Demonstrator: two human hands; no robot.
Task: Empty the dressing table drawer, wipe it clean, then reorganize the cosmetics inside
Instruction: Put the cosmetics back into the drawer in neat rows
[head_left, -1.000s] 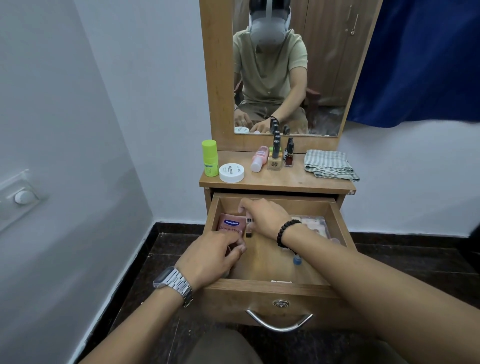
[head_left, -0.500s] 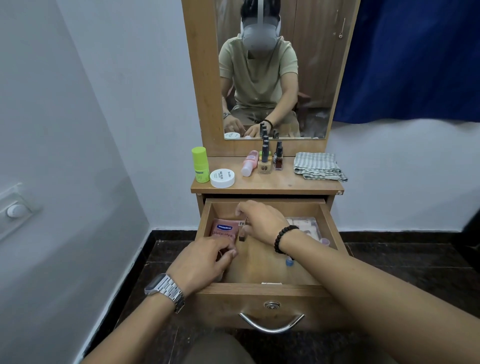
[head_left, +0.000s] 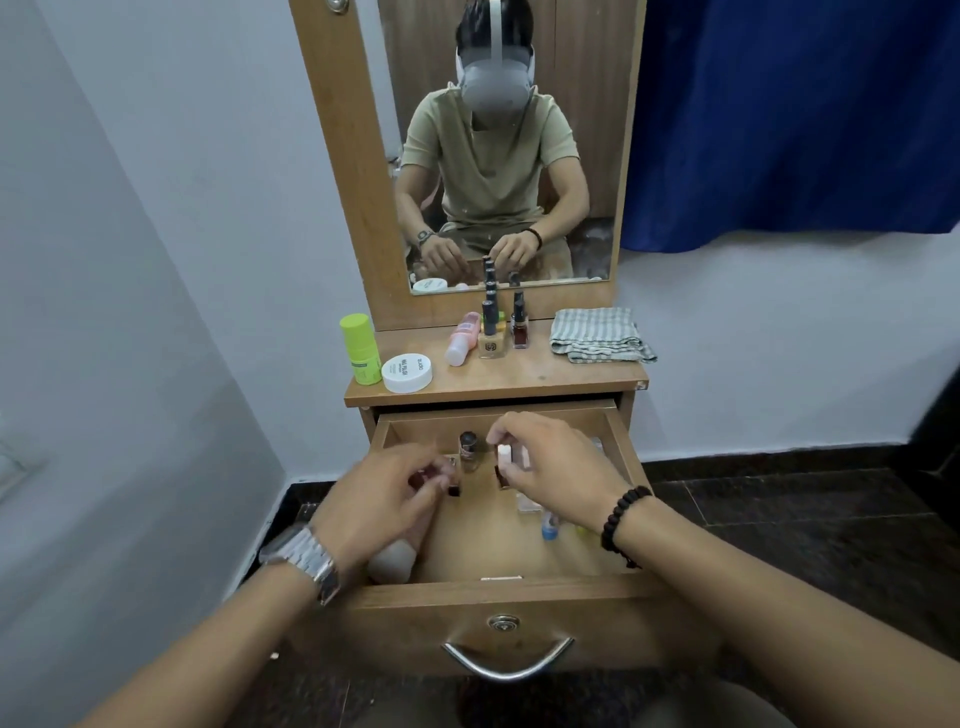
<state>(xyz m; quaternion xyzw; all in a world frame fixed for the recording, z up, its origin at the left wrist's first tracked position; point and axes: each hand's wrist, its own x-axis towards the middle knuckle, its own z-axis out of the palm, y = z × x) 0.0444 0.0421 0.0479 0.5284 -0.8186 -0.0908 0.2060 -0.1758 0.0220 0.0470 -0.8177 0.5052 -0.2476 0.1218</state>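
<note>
The wooden drawer stands pulled out under the dressing table top. My left hand is over its left side and pinches a small dark nail-polish bottle. My right hand hovers over the middle and pinches a small bottle with a white cap. Between the two hands a clear bottle with a dark cap stands upright on the drawer floor. A white rounded container lies at the front left of the drawer, and a small blue-capped item lies below my right wrist.
On the table top stand a green tube, a white round jar, a pink bottle, two nail-polish bottles and a folded striped cloth. A mirror rises behind. A blue curtain hangs on the right.
Both hands have lifted from the drawer floor, each with a small bottle pinched in its fingers. The pink Vaseline pack at the left is now out of sight behind my left hand. The camera tilted up.
</note>
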